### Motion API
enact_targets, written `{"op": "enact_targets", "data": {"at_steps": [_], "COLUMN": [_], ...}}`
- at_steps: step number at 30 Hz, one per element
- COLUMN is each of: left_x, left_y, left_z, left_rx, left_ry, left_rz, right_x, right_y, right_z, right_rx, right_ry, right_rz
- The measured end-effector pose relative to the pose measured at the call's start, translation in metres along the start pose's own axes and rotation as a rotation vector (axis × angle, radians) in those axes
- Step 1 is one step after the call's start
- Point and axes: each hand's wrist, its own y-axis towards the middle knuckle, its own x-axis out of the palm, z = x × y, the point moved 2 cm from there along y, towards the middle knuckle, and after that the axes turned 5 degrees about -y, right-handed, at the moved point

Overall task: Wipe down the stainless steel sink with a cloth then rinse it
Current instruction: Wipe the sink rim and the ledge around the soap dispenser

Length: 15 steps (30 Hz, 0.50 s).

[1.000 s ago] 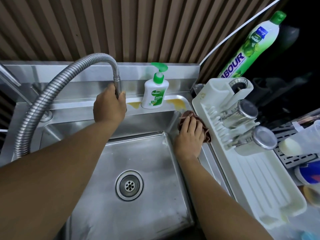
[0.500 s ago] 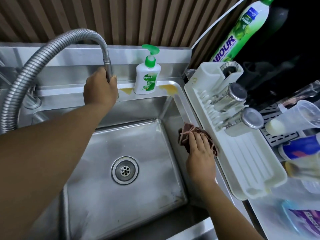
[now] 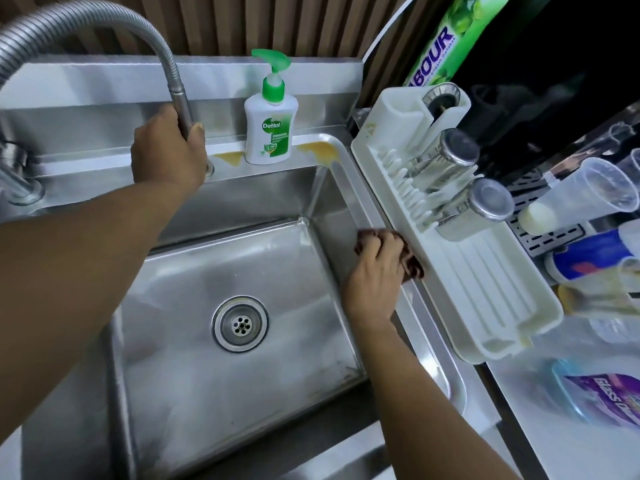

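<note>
The stainless steel sink [image 3: 194, 271] fills the middle of the view, with its round drain [image 3: 240, 323] in the basin floor. My left hand [image 3: 166, 154] grips the lower end of the flexible metal faucet hose [image 3: 175, 84] above the back ledge. No water is visible. My right hand [image 3: 375, 275] holds a bunched dark red-brown cloth [image 3: 414, 266] against the sink's right rim, fingers curled over it, right beside the white rack. Yellow stains [image 3: 322, 150] lie on the back ledge at the corner.
A white and green Dettol pump bottle [image 3: 270, 133] stands on the back ledge. A white drying rack [image 3: 485, 289] with two steel cups [image 3: 446, 157] borders the right rim. Behind it leans a green dish-soap bottle [image 3: 440, 39]. Plastic cups [image 3: 581, 199] lie at far right.
My right hand has slid the cloth along the right rim, from near the back corner toward the front. My left hand has kept its grip on the faucet hose.
</note>
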Motion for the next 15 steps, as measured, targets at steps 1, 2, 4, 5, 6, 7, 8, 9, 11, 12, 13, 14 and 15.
{"op": "enact_targets", "data": {"at_steps": [1,2,4,5,6,7,8,9,11,12,13,14,15], "left_x": [0.000,0.000,-0.001,-0.002,-0.004,-0.005,-0.005,-0.005,-0.006,-0.006,-0.007,-0.007,-0.007], "left_y": [-0.001,-0.001,-0.001,-0.001,-0.001,0.000,0.000,0.000,0.000,-0.001,-0.001,-0.001,-0.001], "left_z": [0.000,0.001,0.003,0.004,0.005,0.006,0.005,0.005,0.004,0.004,0.004,0.004,0.004], "left_rx": [0.004,0.008,0.020,0.025,0.027,0.027,0.024,0.021,0.021,0.024,0.027,0.028,0.030], "left_ry": [0.004,0.006,0.015,0.020,0.020,0.016,0.015,0.015,0.012,0.009,0.007,0.005,0.001], "left_rz": [-0.003,-0.008,-0.014,-0.016,-0.017,-0.019,-0.023,-0.024,-0.024,-0.023,-0.022,-0.022,-0.024], "right_x": [0.001,0.002,0.007,0.008,0.008,0.004,0.003,0.001,-0.006,-0.010,-0.013,-0.015,-0.016], "right_y": [0.011,0.022,0.033,0.031,0.025,0.014,-0.003,-0.023,-0.069,-0.091,-0.108,-0.119,-0.122], "right_z": [-0.006,-0.010,-0.011,-0.005,0.002,0.012,0.025,0.040,0.070,0.085,0.097,0.105,0.108], "right_rx": [-0.012,-0.018,-0.073,-0.113,-0.149,-0.169,-0.169,-0.155,-0.126,-0.105,-0.088,-0.073,-0.062], "right_ry": [0.010,-0.001,-0.055,-0.056,-0.053,-0.061,-0.072,-0.088,-0.107,-0.103,-0.093,-0.086,-0.084], "right_rz": [-0.003,-0.027,-0.111,-0.145,-0.153,-0.144,-0.135,-0.127,-0.137,-0.158,-0.176,-0.188,-0.201]}}
